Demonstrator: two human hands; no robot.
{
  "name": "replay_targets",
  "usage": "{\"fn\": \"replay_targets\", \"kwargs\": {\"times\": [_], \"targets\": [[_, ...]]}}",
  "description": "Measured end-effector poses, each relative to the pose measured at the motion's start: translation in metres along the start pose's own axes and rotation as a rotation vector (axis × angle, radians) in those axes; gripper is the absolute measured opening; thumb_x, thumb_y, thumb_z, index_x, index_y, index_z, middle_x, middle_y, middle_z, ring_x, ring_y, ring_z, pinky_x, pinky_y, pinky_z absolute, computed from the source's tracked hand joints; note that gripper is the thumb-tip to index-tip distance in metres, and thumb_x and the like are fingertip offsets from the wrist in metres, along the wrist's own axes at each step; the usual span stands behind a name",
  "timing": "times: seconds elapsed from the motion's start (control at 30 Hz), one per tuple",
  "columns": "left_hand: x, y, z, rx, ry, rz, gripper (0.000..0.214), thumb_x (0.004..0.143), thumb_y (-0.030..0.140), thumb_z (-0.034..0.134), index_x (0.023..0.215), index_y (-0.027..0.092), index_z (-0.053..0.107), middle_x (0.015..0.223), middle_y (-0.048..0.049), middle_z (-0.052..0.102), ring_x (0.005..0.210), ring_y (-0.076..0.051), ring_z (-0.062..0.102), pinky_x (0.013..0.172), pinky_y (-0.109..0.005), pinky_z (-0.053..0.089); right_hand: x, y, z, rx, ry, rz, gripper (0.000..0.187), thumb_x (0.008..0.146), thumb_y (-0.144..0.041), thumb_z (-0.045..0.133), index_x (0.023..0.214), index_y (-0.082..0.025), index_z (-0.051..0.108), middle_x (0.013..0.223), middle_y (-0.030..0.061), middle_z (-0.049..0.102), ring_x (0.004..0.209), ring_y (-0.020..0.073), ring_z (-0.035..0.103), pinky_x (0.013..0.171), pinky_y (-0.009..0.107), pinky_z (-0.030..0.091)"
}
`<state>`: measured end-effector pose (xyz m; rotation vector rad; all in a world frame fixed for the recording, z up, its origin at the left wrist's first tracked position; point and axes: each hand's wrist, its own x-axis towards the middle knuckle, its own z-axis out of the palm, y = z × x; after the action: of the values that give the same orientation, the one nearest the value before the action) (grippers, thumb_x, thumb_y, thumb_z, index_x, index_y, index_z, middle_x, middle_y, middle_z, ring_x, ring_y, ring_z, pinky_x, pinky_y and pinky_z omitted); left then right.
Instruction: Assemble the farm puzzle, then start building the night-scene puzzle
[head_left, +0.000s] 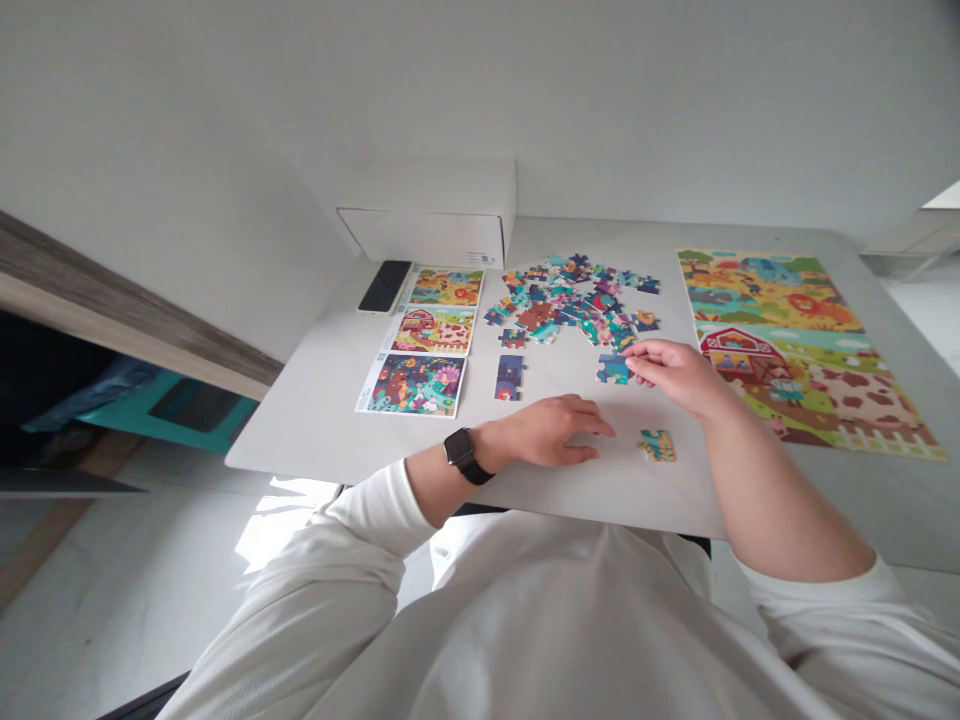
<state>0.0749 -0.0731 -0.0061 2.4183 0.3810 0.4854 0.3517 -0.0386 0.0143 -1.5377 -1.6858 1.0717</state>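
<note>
Between the fingertips of my right hand [671,372] is a blue and teal jigsaw puzzle piece [613,369], just in front of the pile. My left hand [559,430] rests low over the near part of the table, fingers apart and nothing in them. A heap of jigsaw pieces [562,305] in mixed colours lies beyond both hands. To the left of the heap's near edge sit two dark blue pieces [509,377] that look joined. One yellow and teal piece [658,446] lies alone near the front, right of my left hand.
On the right lie two assembled puzzles, a savanna scene [769,290] and a farm scene [817,385]. A picture sheet [433,332] lies left of the heap, beside a phone [385,287]. Behind them stands a white box [427,225] on the white table [315,420].
</note>
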Motion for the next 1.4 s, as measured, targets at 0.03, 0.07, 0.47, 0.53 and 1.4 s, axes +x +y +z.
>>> {"fn": "replay_targets", "kwargs": {"times": [0.03,0.07,0.47,0.53,1.4], "targets": [[0.0,0.0,0.0,0.009,-0.006,-0.001,0.036,0.105,0.031,0.066,0.137,0.02,0.076,0.127,-0.0148,0.075,0.119,-0.029,0.07,0.11,-0.04,0.053,0.0,-0.001,0.0,0.0,0.001,-0.001,0.043,0.086,-0.064,0.079,0.103,-0.024,0.08,0.079,0.0046,0.075,0.074,0.0228,0.069,0.068,0.035,0.055],[0.0,0.0,0.0,0.019,-0.012,-0.002,0.036,0.105,0.032,0.065,0.138,0.02,0.076,0.128,-0.0147,0.074,0.119,-0.028,0.07,0.11,-0.039,0.053,0.0,-0.002,0.0,-0.001,0.003,-0.003,0.043,0.085,-0.063,0.079,0.103,-0.024,0.08,0.079,0.0048,0.075,0.074,0.023,0.069,0.068,0.035,0.055],[0.012,0.01,0.02,0.323,-0.077,0.078,0.051,0.111,0.042,0.053,0.157,0.022,0.064,0.158,-0.0161,0.061,0.147,-0.035,0.052,0.127,-0.051,0.038,0.001,0.007,-0.01,-0.156,-0.07,-0.01,0.03,0.092,-0.053,0.07,0.101,-0.026,0.076,0.08,0.0023,0.074,0.073,0.0227,0.069,0.07,0.035,0.052],[0.015,0.011,0.027,0.351,-0.076,0.102,0.055,0.112,0.045,0.052,0.159,0.02,0.061,0.16,-0.0168,0.06,0.148,-0.035,0.052,0.129,-0.051,0.037,0.001,0.01,-0.01,-0.166,-0.077,-0.012,0.028,0.092,-0.051,0.069,0.102,-0.026,0.075,0.082,0.0024,0.076,0.074,0.0226,0.071,0.072,0.035,0.053],[0.027,0.009,0.049,0.464,-0.094,0.087,0.061,0.11,0.062,0.052,0.158,0.026,0.064,0.165,-0.0105,0.059,0.153,-0.036,0.05,0.134,-0.057,0.028,0.004,0.008,-0.009,-0.144,-0.005,0.01,0.024,0.09,-0.048,0.069,0.098,-0.026,0.074,0.08,0.0027,0.076,0.072,0.0226,0.07,0.069,0.034,0.052]]}}
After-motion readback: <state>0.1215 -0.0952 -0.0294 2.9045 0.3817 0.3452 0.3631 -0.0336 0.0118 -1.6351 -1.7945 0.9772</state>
